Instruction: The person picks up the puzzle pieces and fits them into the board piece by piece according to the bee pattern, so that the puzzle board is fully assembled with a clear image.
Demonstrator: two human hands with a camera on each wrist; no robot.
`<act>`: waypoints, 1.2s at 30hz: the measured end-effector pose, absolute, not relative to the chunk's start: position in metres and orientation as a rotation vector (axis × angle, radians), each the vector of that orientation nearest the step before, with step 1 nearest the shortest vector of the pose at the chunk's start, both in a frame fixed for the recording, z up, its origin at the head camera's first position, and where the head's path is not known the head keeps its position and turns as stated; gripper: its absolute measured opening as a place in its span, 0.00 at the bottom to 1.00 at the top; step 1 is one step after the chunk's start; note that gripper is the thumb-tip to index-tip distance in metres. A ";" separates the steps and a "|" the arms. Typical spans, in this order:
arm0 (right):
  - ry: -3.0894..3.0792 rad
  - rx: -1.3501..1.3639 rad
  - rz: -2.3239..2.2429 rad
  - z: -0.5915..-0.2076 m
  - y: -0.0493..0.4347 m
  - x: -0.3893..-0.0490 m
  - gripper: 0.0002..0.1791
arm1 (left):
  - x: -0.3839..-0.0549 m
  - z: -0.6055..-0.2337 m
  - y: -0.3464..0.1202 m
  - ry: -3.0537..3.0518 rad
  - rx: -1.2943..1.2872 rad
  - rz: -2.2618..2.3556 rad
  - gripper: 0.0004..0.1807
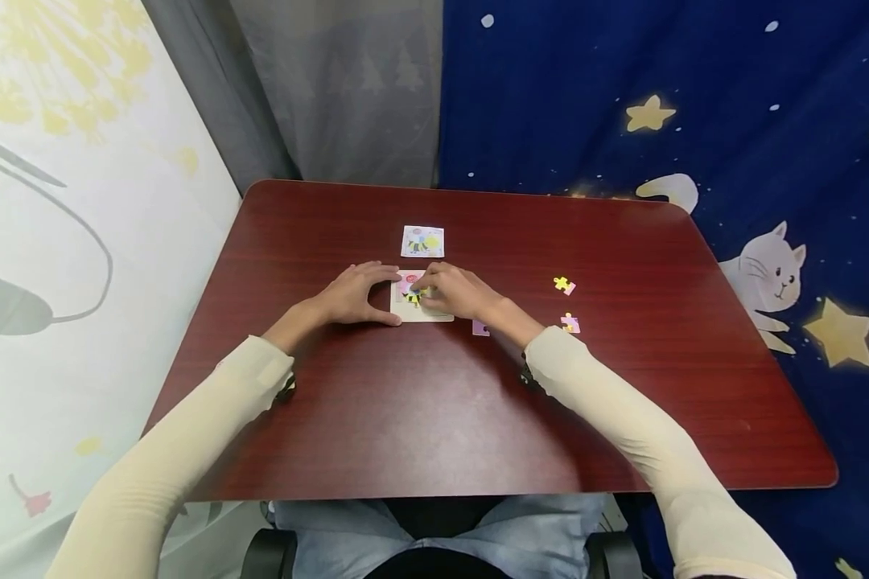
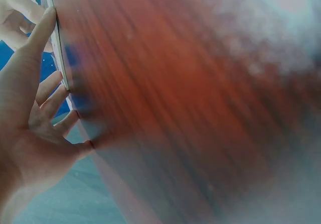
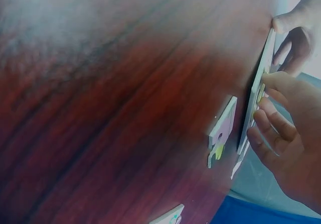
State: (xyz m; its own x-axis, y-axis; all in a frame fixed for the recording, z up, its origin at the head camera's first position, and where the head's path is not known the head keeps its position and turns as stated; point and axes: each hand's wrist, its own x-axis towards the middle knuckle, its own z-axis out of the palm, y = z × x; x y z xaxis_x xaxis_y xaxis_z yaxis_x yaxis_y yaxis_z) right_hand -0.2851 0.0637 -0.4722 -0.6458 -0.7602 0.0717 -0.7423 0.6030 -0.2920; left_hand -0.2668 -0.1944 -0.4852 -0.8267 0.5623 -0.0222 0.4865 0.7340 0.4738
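A small pale puzzle board (image 1: pixel 427 316) lies near the middle of the table, with pink and yellow picture pieces in its upper left part. My left hand (image 1: pixel 364 293) holds the board at its left side, thumb at the near corner and forefinger at the far one. Over the board, my right hand (image 1: pixel 454 291) has its fingers bent and pinches a yellow and black puzzle piece (image 1: pixel 412 298), partly hidden by the fingertips. In the right wrist view, the thumb and fingertips of the right hand (image 3: pixel 286 118) meet low over the board (image 3: pixel 255 96).
Beyond the board lies a picture card (image 1: pixel 423 241) with a bee-like figure. A purple puzzle piece (image 1: pixel 480 328) lies beside the right forearm. Farther right are a yellow and pink piece (image 1: pixel 563 285) and another piece (image 1: pixel 570 323). The reddish-brown table (image 1: pixel 434 418) ends at curtains.
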 end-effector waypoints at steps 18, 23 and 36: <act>2.774 -1.315 -0.366 -0.470 0.069 -0.286 0.16 | -0.269 -0.487 -0.193 2.776 0.838 0.672 0.51; 2.734 -1.264 -0.521 -0.475 0.071 -0.289 0.15 | -0.270 -0.488 -0.193 2.769 0.835 0.683 0.51; 2.592 -1.197 -0.919 -0.485 0.077 -0.297 0.15 | -0.268 -0.486 -0.193 2.765 0.833 0.681 0.50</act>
State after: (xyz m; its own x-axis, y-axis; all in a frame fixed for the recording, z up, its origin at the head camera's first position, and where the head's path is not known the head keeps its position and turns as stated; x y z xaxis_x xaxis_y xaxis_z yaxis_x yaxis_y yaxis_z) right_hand -0.2972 0.0772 -0.4846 -0.6730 -0.7297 0.1206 -0.6428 0.4964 -0.5834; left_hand -0.2684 -0.1934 -0.4864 -0.8284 0.5591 -0.0346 0.4791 0.7392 0.4733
